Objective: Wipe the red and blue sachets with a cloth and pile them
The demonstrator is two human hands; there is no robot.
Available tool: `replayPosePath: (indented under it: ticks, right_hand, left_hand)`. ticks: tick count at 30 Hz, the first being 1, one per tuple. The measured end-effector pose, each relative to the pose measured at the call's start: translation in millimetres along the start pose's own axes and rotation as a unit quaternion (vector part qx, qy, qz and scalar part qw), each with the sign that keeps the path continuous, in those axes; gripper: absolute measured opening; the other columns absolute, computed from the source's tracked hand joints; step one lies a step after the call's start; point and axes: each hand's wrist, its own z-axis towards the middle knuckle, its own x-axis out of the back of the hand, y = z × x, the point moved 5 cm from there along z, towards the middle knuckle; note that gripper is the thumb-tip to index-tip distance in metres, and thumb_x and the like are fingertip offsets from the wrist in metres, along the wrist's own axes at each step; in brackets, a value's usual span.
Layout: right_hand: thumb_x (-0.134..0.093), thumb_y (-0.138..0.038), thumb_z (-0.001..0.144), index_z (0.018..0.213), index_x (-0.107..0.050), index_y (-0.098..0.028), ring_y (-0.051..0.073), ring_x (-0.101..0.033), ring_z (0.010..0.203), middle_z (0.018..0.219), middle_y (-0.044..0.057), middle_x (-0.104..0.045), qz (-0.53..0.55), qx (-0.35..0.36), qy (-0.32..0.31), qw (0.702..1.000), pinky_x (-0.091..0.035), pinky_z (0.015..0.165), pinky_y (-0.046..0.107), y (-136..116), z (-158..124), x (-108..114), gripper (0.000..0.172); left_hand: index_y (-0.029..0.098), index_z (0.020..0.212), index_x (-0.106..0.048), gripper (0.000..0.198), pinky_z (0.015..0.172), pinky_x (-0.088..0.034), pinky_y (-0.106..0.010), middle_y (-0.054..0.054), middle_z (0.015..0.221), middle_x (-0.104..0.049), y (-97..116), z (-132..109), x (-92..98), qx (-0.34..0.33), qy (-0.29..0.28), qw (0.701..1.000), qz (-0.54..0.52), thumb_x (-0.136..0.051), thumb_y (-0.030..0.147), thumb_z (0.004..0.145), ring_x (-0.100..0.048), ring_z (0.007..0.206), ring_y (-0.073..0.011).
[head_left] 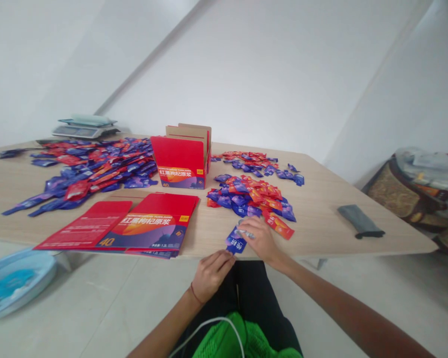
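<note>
A blue sachet with white lettering lies at the table's front edge, between my two hands. My left hand is closed, its fingertips pinching the sachet's lower end. My right hand is curled over the sachet's upper right side. A small silvery-grey thing shows at its fingers, too blurred to name. Just beyond that hand rises a heap of red and blue sachets; one red sachet lies at its near side.
Flat printed cartons lie left of my hands. An open red box stands behind them. Long sachets are piled at left, near a scale. More sachets lie behind. A grey pouch rests at right; a blue basin is below left.
</note>
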Motion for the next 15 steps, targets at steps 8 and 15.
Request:
replayPosePath:
  ticks: [8, 15]
  right_hand:
    - [-0.064, -0.012, 0.093, 0.106, -0.078, -0.024, 0.023, -0.065, 0.102, 0.104, 0.006, -0.076, -0.037, 0.052, -0.131, 0.989, -0.056, 0.091, 0.04, -25.4, -16.1, -34.9, 0.023]
    - [-0.063, -0.01, 0.091, 0.099, -0.078, -0.021, 0.025, -0.065, 0.101, 0.102, 0.008, -0.076, -0.101, -0.041, -0.1, 0.989, -0.052, 0.097, 0.042, 17.7, 2.0, -29.1, 0.02]
  left_hand:
    - [0.016, 0.118, -0.072, 0.024, 0.092, -0.063, -0.031, -0.008, 0.109, -0.076, -1.2, -1.5, -2.4, 0.009, -0.017, 1.0, -0.006, -0.049, 0.015, 0.109, -0.074, 0.103, -0.0192]
    - [0.015, 0.118, -0.071, 0.023, 0.095, -0.063, -0.033, -0.008, 0.11, -0.077, -1.3, -1.5, -0.1, -0.002, -0.01, 1.0, -0.001, -0.05, 0.015, 0.109, -0.074, 0.104, -0.0196]
